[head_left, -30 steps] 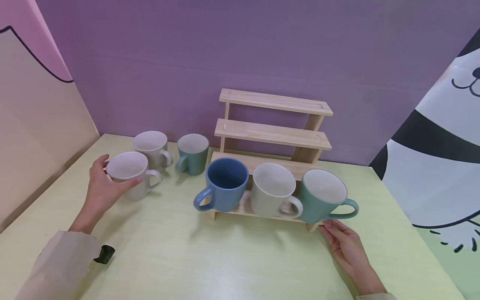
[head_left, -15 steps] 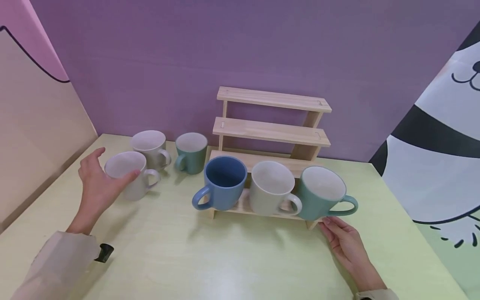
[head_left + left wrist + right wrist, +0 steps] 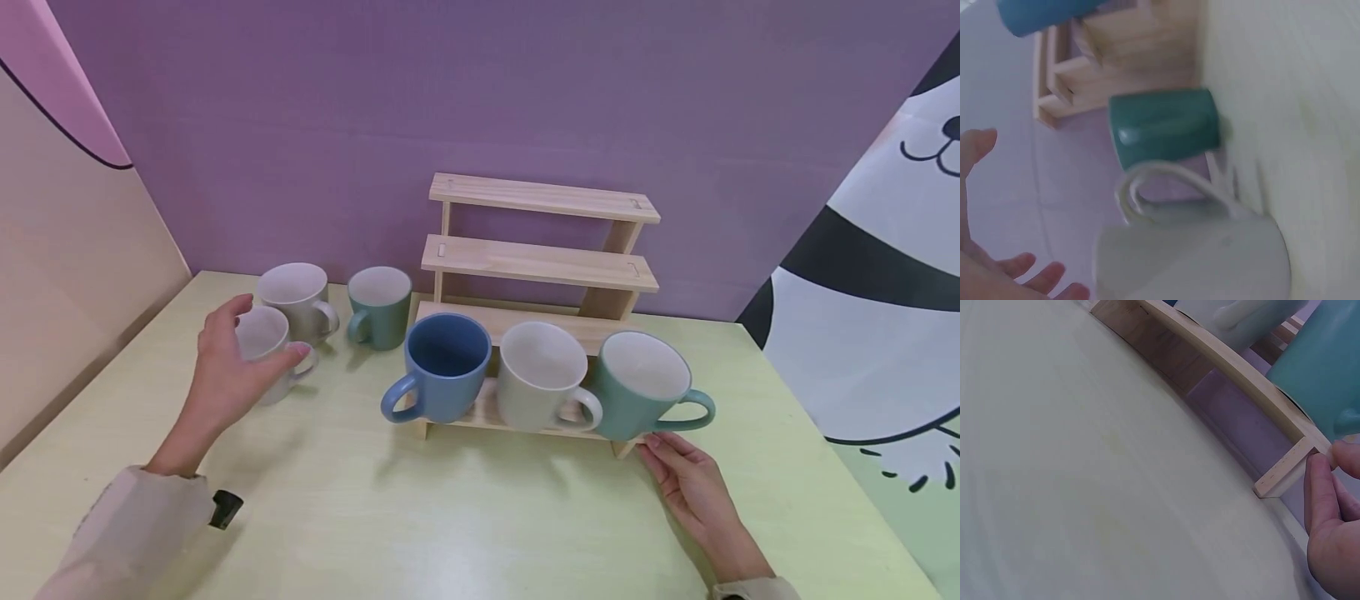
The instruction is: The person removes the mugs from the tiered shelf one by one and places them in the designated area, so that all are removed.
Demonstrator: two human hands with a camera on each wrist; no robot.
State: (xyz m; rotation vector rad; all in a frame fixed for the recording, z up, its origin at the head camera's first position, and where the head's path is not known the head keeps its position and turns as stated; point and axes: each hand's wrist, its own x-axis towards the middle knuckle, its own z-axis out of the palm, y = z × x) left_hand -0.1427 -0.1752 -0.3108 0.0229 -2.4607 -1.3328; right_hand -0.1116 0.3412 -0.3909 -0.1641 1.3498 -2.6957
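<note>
My left hand (image 3: 232,371) hovers with thumb and fingers spread in front of the nearer white mug (image 3: 260,327), covering part of it in the head view. A gap shows between these fingers and a white mug (image 3: 1191,265) in the left wrist view. My right hand (image 3: 693,492) pinches the front right end of the bottom shelf of a stepped wooden rack (image 3: 540,265), thumb above and fingers below. On that bottom shelf stand a blue mug (image 3: 442,387), a white mug (image 3: 532,396) and a green mug (image 3: 633,400), left to right.
Behind the nearer white mug stands another white mug (image 3: 296,296), with a small green mug (image 3: 381,312) to its right, left of the rack. A purple backdrop (image 3: 315,108) rises behind the pale table (image 3: 450,517). A panda-print wall is on the right.
My left hand was around the nearer white mug, moved off to the left, then came back right in front of it. The mugs stay put. My right hand keeps its hold on the rack.
</note>
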